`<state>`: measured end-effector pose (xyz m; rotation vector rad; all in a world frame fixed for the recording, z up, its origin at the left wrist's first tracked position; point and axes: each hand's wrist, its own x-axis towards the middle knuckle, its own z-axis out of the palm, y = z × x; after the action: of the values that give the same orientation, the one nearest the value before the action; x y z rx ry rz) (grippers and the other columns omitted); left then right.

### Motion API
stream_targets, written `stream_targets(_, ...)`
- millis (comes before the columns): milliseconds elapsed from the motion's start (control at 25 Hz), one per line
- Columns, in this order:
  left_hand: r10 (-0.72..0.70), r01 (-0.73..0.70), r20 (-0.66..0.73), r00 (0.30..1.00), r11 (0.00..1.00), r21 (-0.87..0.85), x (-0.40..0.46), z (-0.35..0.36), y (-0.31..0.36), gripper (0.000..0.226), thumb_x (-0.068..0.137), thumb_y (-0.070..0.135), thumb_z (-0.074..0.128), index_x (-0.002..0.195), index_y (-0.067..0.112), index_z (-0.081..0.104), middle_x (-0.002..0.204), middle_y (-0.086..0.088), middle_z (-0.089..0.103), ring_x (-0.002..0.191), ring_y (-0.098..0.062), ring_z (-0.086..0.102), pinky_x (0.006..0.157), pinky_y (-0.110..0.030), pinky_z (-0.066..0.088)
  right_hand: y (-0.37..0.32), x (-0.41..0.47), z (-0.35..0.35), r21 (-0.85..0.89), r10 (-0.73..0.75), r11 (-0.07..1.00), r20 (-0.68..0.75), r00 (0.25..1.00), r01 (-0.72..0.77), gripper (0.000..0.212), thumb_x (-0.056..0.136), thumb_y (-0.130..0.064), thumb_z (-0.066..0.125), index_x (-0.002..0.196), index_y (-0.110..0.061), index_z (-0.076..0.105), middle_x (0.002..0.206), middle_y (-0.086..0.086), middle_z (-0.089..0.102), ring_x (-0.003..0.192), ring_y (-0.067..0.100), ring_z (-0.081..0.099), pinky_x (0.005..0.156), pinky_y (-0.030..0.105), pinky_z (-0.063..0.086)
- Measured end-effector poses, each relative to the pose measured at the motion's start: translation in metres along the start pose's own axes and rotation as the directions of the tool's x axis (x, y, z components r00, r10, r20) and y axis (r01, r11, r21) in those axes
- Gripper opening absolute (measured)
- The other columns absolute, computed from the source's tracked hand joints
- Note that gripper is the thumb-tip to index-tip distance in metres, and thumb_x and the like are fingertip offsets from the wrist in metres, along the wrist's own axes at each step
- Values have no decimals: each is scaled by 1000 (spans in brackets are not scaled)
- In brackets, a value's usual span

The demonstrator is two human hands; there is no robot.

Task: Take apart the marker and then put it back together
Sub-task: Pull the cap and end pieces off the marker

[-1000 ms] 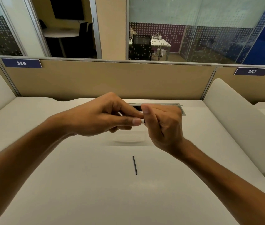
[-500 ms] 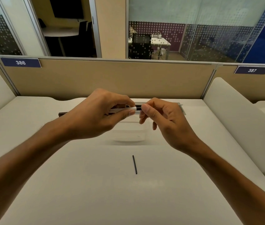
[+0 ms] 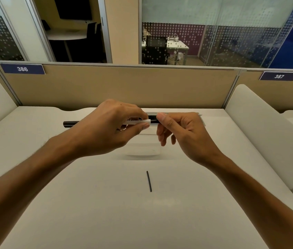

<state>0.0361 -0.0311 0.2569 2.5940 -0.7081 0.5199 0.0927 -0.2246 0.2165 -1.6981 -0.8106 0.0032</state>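
Note:
I hold the marker [image 3: 138, 121] level above the desk; its white barrel has print on it, and a black end [image 3: 70, 123] sticks out to the left. My left hand [image 3: 106, 128] is wrapped around the barrel. My right hand [image 3: 179, 133] pinches a black piece [image 3: 152, 117] at the barrel's right end between thumb and forefinger, its other fingers spread loosely. A thin black rod [image 3: 149, 181] lies on the desk below the hands, apart from both.
A clear plastic container [image 3: 143, 148] stands on the white desk [image 3: 88, 212] just under the hands. A beige partition [image 3: 124, 87] closes the back, and padded white dividers [image 3: 260, 126] flank the desk. A metal cable slot [image 3: 200, 116] runs along the far edge.
The hands have spread apart and risen slightly. The marker's black left end now shows beyond my left hand, and my right hand has gone from a fist to a fingertip pinch.

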Motion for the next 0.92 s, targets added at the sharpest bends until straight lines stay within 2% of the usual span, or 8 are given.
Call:
stream_targets(160, 9, -9, -3, 1000, 1000, -20, -1, -2, -1, 32, 90, 36, 54, 103, 13, 72, 82, 11, 66, 66, -5, 62, 58, -13, 47, 1, -1, -3, 5, 25, 1000, 48, 999, -26, 29, 89, -37, 53, 83, -13, 69, 74, -3, 70, 64, 11, 67, 52, 18, 47)
stream_targets(320, 15, -15, -21, 1000, 1000, -16, -3, -2, -3, 29, 92, 35, 56, 102, 14, 72, 82, 10, 68, 67, -7, 63, 58, -19, 50, -1, -3, -6, 29, 35, 999, 35, 999, -36, 24, 85, -40, 62, 91, -18, 69, 83, -3, 73, 68, 13, 69, 55, 16, 47)
stream_targets(400, 14, -15, -24, 1000, 1000, -13, -3, -2, -3, 29, 91, 35, 56, 102, 14, 72, 81, 10, 68, 66, -7, 62, 57, -18, 50, -1, -2, -6, 20, 64, 998, -4, 998, -64, 24, 87, -41, 62, 88, -19, 69, 82, -2, 73, 67, 13, 69, 55, 15, 47)
stream_targets(520, 13, -13, -23, 1000, 1000, 0, -3, -1, -3, 27, 91, 32, 57, 103, 13, 72, 84, 5, 71, 66, -9, 63, 58, -27, 53, 0, 0, -5, 13, 115, 993, -62, 991, -114, 40, 91, -44, 49, 77, -13, 70, 74, 0, 72, 61, 15, 68, 50, 19, 45)
stream_targets(640, 16, -16, -30, 999, 1000, -1, -3, 0, -4, 22, 93, 30, 59, 101, 13, 72, 83, 4, 71, 66, -12, 63, 58, -34, 53, 1, 0, -4, -6, 118, 993, -63, 991, -119, 49, 92, -49, 48, 66, -13, 69, 63, 3, 69, 55, 15, 65, 50, 22, 45)
stream_targets(760, 24, -24, -22, 999, 1000, 9, -3, 1, -4, 21, 93, 29, 59, 100, 14, 72, 79, 4, 69, 63, -13, 61, 57, -36, 52, 1, 0, -4, 16, 105, 994, -19, 994, -104, 43, 89, -45, 52, 68, -13, 70, 61, 2, 69, 55, 11, 64, 50, 19, 45)
stream_targets(920, 24, -24, -18, 1000, 1000, 6, -3, 1, -5, 26, 92, 33, 57, 101, 14, 71, 81, 4, 69, 65, -13, 62, 57, -36, 52, 0, 0, -9, 69, 122, 990, 6, 992, -122, 32, 85, -43, 59, 78, -16, 74, 70, 0, 73, 61, 9, 65, 51, 18, 46)
